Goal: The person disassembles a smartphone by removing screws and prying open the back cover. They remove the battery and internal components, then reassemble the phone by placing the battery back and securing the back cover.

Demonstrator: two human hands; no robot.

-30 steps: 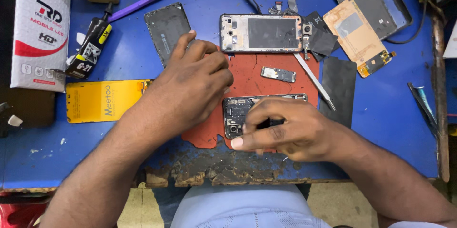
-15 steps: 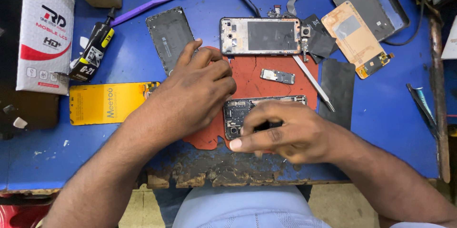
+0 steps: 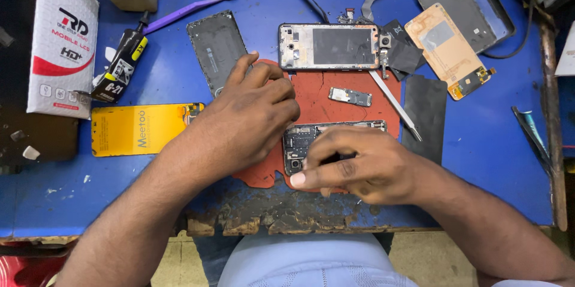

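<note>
opened phone pinched by right hand; left hand curled; white package far left.

Both forearms are seen bare to the frame's edge, no sleeves, rings or watch worn. Short, unpainted nails are shown on the fingers. Pale blue clothing is worn below them.

Bright, even overhead light; soft shadows; sharp focus; slight wide-angle edge distortion

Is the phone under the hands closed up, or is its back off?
Back off: the phone shows a bare circuit board and camera parts beside the right hand on the red mat.
</note>
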